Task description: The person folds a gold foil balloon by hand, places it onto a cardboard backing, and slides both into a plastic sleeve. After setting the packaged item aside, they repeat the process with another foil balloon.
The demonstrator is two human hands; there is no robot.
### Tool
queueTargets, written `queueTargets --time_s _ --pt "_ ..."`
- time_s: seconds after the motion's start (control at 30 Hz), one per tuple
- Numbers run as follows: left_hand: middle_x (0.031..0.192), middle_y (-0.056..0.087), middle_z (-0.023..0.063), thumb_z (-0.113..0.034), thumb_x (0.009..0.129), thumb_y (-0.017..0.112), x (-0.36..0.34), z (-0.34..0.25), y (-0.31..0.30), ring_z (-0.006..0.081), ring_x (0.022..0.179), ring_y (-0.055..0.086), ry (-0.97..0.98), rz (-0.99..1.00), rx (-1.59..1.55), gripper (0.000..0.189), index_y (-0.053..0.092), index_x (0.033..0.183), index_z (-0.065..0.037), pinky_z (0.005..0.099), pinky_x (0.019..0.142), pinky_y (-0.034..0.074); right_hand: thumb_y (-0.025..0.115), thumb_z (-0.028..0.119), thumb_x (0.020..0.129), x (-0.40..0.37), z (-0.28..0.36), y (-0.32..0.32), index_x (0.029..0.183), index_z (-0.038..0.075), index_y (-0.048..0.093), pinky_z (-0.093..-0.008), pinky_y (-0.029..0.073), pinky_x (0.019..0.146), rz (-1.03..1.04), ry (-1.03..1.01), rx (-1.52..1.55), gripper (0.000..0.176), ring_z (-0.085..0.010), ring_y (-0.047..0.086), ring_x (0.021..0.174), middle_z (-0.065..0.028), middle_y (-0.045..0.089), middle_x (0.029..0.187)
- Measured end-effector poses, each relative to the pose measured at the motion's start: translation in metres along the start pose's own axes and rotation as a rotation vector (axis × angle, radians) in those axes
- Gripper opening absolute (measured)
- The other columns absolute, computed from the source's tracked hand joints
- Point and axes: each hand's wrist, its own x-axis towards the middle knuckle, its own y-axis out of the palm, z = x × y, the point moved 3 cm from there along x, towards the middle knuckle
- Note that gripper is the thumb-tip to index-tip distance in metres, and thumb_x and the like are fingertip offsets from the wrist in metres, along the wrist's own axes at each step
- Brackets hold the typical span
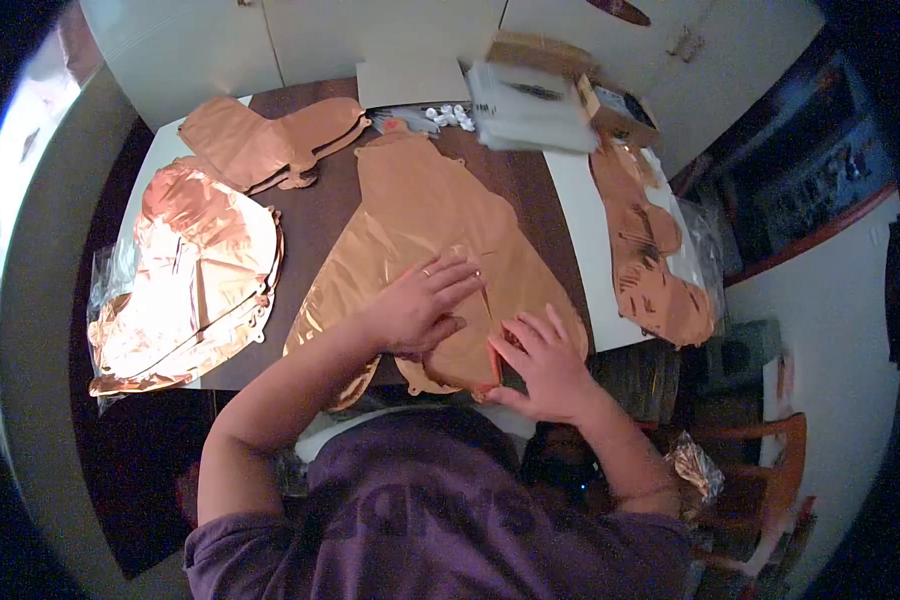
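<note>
A large flat rose-gold foil balloon (410, 215) lies deflated across the middle of the dark table (315, 235). My left hand (420, 305) presses flat on its lower part, fingers spread, a ring on one finger. My right hand (545, 365) rests on the balloon's lower right edge, thumb tucked under the foil near the table's front edge and fingers on top, pinching it there.
More deflated foil balloons lie at the left (195, 275), back left (270, 140) and right (650, 250). A stack of plastic packets (525, 105), a cardboard box (620, 110) and small white pieces (450, 115) sit at the back. A wooden chair (770, 450) stands at right.
</note>
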Motion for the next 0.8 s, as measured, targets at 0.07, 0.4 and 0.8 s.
queueTargets --time_s 0.07,0.4,0.8 --pt "0.145 0.042 0.0203 -0.036 0.085 0.065 -0.002 -0.002 -0.013 0.0400 0.137 0.035 -0.016 -0.104 -0.020 0.070 0.042 0.144 -0.007 0.0569 0.114 0.021 0.062 0.052 0.085 0.010 -0.005 -0.017 0.131 0.005 0.055 -0.0557 0.027 0.111 0.054 -0.056 0.070 0.066 -0.0341 0.047 0.124 -0.0175 0.053 0.127" --pt "0.148 0.036 0.0253 -0.058 0.079 0.064 -0.034 -0.002 -0.010 0.0479 0.138 0.029 -0.392 -0.066 0.276 0.084 0.045 0.139 -0.003 0.0596 0.113 0.021 0.075 0.036 0.079 0.132 -0.117 -0.003 0.105 0.004 0.065 -0.0427 0.050 0.085 -0.329 0.506 0.146 0.043 -0.0325 0.062 0.097 -0.0157 0.062 0.103" --pt "0.146 0.038 0.0253 -0.058 0.082 0.060 -0.037 -0.008 -0.011 0.0472 0.138 0.030 -0.364 -0.111 0.257 0.079 0.046 0.137 -0.002 0.0600 0.111 0.024 0.081 0.035 0.070 0.152 -0.137 0.011 0.090 0.006 0.066 -0.0425 0.052 0.082 -0.287 0.590 0.191 0.039 -0.0342 0.064 0.091 -0.0172 0.066 0.092"
